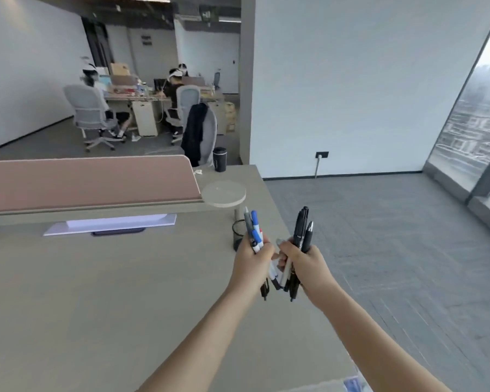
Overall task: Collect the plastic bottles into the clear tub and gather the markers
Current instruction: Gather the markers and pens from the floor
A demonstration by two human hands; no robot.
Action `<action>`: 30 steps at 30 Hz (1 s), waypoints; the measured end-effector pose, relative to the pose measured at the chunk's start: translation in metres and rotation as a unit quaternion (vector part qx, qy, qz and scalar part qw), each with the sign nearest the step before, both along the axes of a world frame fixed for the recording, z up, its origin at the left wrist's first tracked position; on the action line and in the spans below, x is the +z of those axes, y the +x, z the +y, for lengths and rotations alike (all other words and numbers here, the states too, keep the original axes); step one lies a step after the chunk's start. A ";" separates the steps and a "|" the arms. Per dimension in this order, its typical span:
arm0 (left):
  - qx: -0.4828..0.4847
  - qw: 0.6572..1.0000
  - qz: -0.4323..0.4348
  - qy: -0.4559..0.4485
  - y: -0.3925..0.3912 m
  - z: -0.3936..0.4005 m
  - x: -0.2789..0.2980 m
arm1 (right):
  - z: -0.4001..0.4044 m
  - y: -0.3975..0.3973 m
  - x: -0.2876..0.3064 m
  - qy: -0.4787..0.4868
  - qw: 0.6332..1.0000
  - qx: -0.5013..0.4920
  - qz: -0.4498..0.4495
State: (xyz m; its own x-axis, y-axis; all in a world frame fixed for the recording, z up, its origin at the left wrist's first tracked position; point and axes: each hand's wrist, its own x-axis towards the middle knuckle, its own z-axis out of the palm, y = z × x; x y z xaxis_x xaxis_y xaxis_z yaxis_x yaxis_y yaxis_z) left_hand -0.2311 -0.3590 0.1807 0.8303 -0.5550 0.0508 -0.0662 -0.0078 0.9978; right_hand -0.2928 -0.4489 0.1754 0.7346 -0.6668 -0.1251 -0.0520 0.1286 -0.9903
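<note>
My left hand (252, 261) grips a bunch of markers with blue and grey caps (253, 230), tips pointing up. My right hand (300, 263) grips a bunch of black markers and pens (302, 227), also upright. Both hands are held close together above the right side of the desk (111, 292), and the lower ends of the pens stick out below the fists. Just behind my left hand stands a dark see-through pen cup (238, 232), partly hidden by it. No plastic bottles or clear tub are clearly visible.
A round lamp base or stand (224, 193) rises near the desk's right edge. A pinkish divider panel (88, 182) runs along the back. A black tumbler (219, 159) sits at the far corner. Grey carpet lies to the right; people sit at distant desks.
</note>
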 end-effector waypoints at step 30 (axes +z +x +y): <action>0.067 0.994 0.085 0.032 0.304 -0.170 -0.143 | -0.154 0.294 -0.125 0.015 0.979 -0.128 0.158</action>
State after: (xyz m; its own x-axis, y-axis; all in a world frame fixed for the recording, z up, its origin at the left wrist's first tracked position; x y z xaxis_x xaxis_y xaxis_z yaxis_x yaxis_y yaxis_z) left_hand 0.0727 -0.5293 0.0380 0.8902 -0.4371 -0.1283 0.1092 -0.0688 0.9916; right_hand 0.0010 -0.6026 0.0509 0.4653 -0.8165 -0.3418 -0.3175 0.2064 -0.9255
